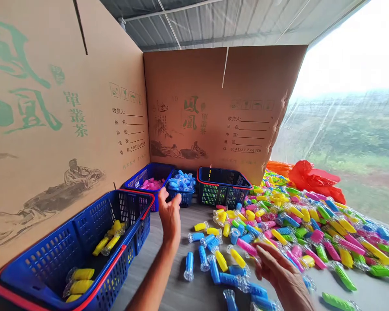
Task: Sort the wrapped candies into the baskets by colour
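I think only a small part is done. The big heap of shiny plastic-wrapped tubes in pink, yellow, blue and green (298, 220) lies loose on the grey table (173, 296), all mixed up. The long blue plastic basket with red handles (106, 280) has just yellow tubes (82, 287) in it. The blue plastic basket behind it (154, 204) has pink ones (151, 184), and the small blue plastic basket (185, 199) is piled with blue ones (182, 180). I can't see to the bottom of the dark plastic basket with a red rim (227, 178).

The left hand (170, 218) is up in front of the small basket, fingers loosely bent, with nothing in it that I can see. The right hand (282, 274) is at the heap's near edge, by a pink tube (245, 247); I can't tell if it has hold of it.

I count two tall brown cardboard walls (210, 82), four baskets, two hands and about seven yellow tubes in the long basket. The other tubes are too many to count.
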Demonstrator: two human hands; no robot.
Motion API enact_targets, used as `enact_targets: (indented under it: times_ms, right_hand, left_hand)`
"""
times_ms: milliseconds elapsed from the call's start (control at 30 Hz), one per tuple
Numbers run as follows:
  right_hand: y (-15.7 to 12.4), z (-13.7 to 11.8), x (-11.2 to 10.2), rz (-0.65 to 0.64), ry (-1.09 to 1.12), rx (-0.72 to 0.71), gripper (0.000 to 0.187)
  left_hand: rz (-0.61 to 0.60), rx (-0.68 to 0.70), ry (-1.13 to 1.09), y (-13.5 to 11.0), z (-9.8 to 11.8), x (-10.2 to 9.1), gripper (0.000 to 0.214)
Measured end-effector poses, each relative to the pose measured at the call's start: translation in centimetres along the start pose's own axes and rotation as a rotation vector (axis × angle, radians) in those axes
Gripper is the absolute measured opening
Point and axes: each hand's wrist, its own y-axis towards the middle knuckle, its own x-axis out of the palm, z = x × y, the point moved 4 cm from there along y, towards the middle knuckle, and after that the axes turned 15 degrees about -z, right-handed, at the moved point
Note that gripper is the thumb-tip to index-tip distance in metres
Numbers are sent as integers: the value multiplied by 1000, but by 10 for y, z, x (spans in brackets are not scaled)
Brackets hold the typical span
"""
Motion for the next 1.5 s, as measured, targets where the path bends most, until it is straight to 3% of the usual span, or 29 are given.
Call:
enact_targets:
  times_ms: [100, 167, 267, 367, 433, 500, 600, 700, 800, 867, 933, 1033, 1100, 1167, 1267, 1367, 1500]
  right_hand:
    - [29, -45, 74, -157, -217, -104, 42]
    - [64, -74, 134, -287, -222, -204, 39]
    - [124, -103, 218, -454, -213, -271, 34]
    - [169, -114, 268, -507, -241, -247, 33]
    - [183, -115, 279, -541, -260, -227, 32]
    - [185, -118, 275, -592, -271, -214, 28]
    - [171, -132, 244, -663, -266, -204, 24]
    - [137, -156, 189, -663, -271, -249, 25]
    - [85, -167, 113, -501, -397, -337, 23]
    - [48, -156, 59, -329, -496, -344, 22]
    - [14, -126, 9, -151, -540, -288, 25]
    - [-25, -65, -39, 48, -503, -131, 28]
    - [-38, -31, -45, 87, -492, -65, 29]
    - [-42, -13, -31, 58, -577, -93, 30]
    - [-32, -12, 9, -37, -930, -201, 26]
    - [-16, -16, 41, -66, -1313, -212, 21]
    - [-1, -8, 50, -29, -1494, -139, 26]
  left_hand:
    - [-52, -65, -5, -34, -27, -8, 48]
    - [-36, -90, -16, -43, -39, -13, 41]
    - [-35, -23, -6, -44, -41, -15, 37]
    - [-77, 39, 52, -46, -35, -10, 32]
    - [-98, 25, 84, -50, -34, -8, 29]
    - [-108, 14, 101, -52, -35, -6, 28]
    - [-122, 54, 110, -52, -34, -5, 27]
    - [-124, 64, 131, -50, -32, -5, 27]
    - [-158, 52, 208, -47, -33, -6, 28]
    - [-231, 40, 294, -44, -38, -4, 28]
    - [-314, 41, 407, -41, -44, -1, 28]
    - [-451, 86, 664, -37, -52, 12, 24]
    - [-556, 108, 894, -33, -56, 26, 22]
    - [-632, 101, 1116, -27, -61, 40, 23]
    - [-667, 50, 1292, -15, -69, 53, 24]
    - [-680, 15, 1325, -6, -77, 57, 13]
    - [-682, 6, 1373, -6, -85, 60, 6]
